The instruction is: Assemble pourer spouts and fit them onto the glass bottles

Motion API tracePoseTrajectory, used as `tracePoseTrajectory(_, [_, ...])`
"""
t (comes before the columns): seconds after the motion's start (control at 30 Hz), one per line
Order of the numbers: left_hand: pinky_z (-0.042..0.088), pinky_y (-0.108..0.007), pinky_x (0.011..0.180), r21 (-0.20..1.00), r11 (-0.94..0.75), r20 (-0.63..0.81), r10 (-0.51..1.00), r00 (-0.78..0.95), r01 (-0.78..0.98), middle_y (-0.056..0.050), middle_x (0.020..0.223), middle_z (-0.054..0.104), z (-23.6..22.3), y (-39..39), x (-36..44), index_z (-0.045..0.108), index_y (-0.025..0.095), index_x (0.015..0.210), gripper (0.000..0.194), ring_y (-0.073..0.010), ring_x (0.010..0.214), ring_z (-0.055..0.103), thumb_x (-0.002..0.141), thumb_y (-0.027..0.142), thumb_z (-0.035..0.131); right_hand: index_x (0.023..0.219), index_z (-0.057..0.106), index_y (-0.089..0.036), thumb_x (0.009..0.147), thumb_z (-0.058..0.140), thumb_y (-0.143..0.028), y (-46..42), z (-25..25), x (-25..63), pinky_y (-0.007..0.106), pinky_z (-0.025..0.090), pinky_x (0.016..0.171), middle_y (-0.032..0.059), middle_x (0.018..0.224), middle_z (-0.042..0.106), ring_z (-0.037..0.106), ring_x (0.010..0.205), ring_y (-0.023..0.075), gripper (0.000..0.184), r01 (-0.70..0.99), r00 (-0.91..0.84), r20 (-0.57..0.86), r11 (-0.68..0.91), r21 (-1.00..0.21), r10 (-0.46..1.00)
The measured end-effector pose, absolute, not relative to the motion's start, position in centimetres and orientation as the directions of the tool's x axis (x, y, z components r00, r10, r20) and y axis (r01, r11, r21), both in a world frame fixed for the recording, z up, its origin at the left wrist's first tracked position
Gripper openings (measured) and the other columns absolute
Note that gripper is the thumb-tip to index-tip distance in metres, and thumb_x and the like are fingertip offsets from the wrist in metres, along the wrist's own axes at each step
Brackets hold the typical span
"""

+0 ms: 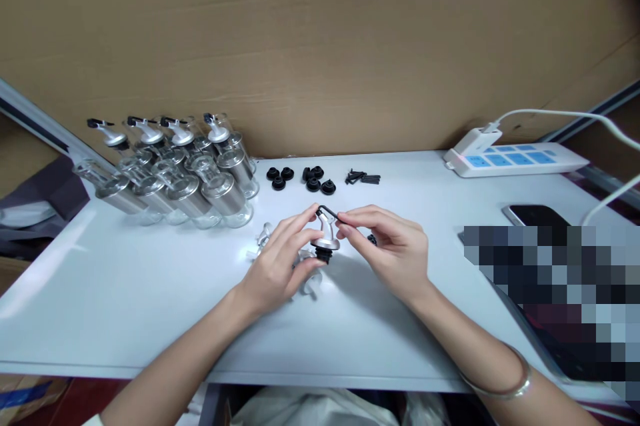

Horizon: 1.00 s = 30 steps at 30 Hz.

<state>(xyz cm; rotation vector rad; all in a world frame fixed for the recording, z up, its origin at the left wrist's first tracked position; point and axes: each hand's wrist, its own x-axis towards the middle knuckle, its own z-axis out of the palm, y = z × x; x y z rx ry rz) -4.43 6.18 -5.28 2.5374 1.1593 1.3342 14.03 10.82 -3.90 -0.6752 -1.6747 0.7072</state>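
Note:
Above the middle of the table, my left hand (280, 263) grips a silver pour spout (327, 234) with a ribbed black stopper at its base. The spout is roughly upright. From the other side, the thumb and forefinger of my right hand (387, 246) pinch the black flip lever (332, 212) at the spout's top. Partly hidden behind and under my left hand lie several silver and clear plastic parts (313, 285). A small black piece (372, 239) shows just behind my right fingers.
Several glass bottles with steel sleeves (187, 194) stand at the left, some topped with spouts. Black stoppers (313, 184) and thin black levers (370, 179) lie at the back. On the right are a power strip (525, 159) with a white cable, a phone (535, 215) and a blurred-out device.

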Motion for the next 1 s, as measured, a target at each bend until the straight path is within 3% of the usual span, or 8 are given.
tracePoseTrajectory(0.3, [0.049,-0.042,0.094,0.365,-0.718,0.702,0.631,0.331,0.593,-0.022,0.135,0.052,-5.31,6.09,-4.44,0.048,0.017,0.120,0.029,-0.0261,0.122,0.054,0.091,0.022,0.054,0.091,0.073,-0.024,0.081,0.066,-0.010,10.80,-4.05,14.10,0.032,0.056,0.065,0.0038,0.079,0.074,0.068,0.073,0.0178,0.019,0.066,-0.230,0.670,0.698,-0.713,0.706])
tracePoseTrajectory(0.4, [0.049,-0.042,0.096,0.369,-0.720,0.712,0.626,0.319,0.588,-0.021,0.136,0.051,-5.47,6.09,-4.51,0.048,0.017,0.120,0.031,-0.0262,0.124,0.052,0.090,0.020,0.055,0.096,0.071,-0.024,0.079,0.071,-0.018,10.97,-4.02,14.14,0.035,0.056,0.070,0.0052,0.085,0.071,0.066,0.079,0.0194,0.018,0.046,-0.280,0.668,0.705,-0.708,0.689])
tracePoseTrajectory(0.53, [0.049,-0.042,0.097,0.382,-0.713,0.718,0.629,0.296,0.588,-0.022,0.137,0.051,-5.60,6.06,-4.61,0.049,0.015,0.120,0.031,-0.0259,0.125,0.051,0.090,0.019,0.054,0.103,0.068,-0.024,0.073,0.078,-0.031,11.22,-3.98,14.15,0.039,0.055,0.077,0.0084,0.099,0.067,0.064,0.092,0.0227,0.033,0.058,-0.341,0.666,0.722,-0.690,0.663])
tracePoseTrajectory(0.77, [0.051,-0.042,0.094,0.386,-0.693,0.711,0.644,0.283,0.609,-0.020,0.133,0.054,-5.20,6.15,-4.74,0.051,0.017,0.118,0.029,-0.0253,0.119,0.056,0.090,0.022,0.056,0.123,0.062,-0.028,0.079,0.071,-0.037,11.26,-4.29,14.24,0.042,0.055,0.083,0.0097,0.110,0.066,0.062,0.099,0.0242,0.046,0.155,-0.407,0.642,0.742,-0.653,0.650])
tracePoseTrajectory(0.9, [0.051,-0.042,0.093,0.398,-0.702,0.711,0.643,0.285,0.591,-0.020,0.132,0.055,-5.19,6.05,-4.57,0.051,0.017,0.118,0.029,-0.0258,0.119,0.057,0.090,0.024,0.056,0.117,0.068,-0.030,0.079,0.072,-0.036,11.48,-4.37,14.43,0.042,0.055,0.080,0.0083,0.100,0.070,0.064,0.092,0.0240,0.038,0.145,-0.364,0.688,0.768,-0.624,0.628])
tracePoseTrajectory(1.0, [0.051,-0.042,0.094,0.430,-0.693,0.699,0.661,0.273,0.578,-0.020,0.131,0.056,-5.25,5.92,-4.41,0.051,0.017,0.118,0.029,-0.0259,0.119,0.057,0.090,0.024,0.056,0.108,0.073,-0.030,0.076,0.074,-0.039,11.52,-4.36,14.41,0.042,0.056,0.077,0.0074,0.096,0.072,0.066,0.087,0.0239,0.033,0.128,-0.339,0.667,0.735,-0.666,0.664])
